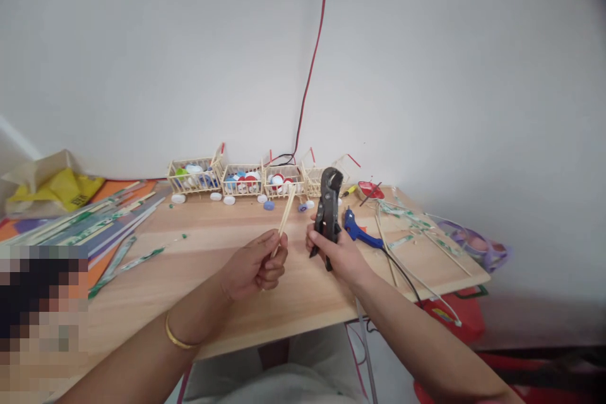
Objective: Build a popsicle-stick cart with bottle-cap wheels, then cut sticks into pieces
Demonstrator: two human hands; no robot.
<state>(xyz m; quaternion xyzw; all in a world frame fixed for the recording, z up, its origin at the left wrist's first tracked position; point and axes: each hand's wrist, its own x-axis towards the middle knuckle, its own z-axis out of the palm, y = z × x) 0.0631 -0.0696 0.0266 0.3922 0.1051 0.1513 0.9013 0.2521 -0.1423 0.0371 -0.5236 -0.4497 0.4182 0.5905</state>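
Observation:
Between the fingers of my left hand [258, 265] is a small bundle of thin wooden sticks [287, 213], tilted up toward the wall. My right hand [338, 252] wraps round the handles of a black hand cutter [330, 192], its head pointing up. A short gap separates the sticks from the cutter. Behind both hands, a row of little stick-built carts [241, 182] with white and blue wheels stands near the wall; several hold colourful caps. A blue hot glue gun [362, 230] lies just right of the cutter.
Paper-wrapped chopsticks [101, 221] are heaped at the left, beside a yellow bag [54, 189]. Loose sticks and torn wrappers [407, 218] litter the right side, near a red dish [370, 189]. The glue gun's black cord [408, 278] crosses the table's front edge. Another person is partly visible at lower left.

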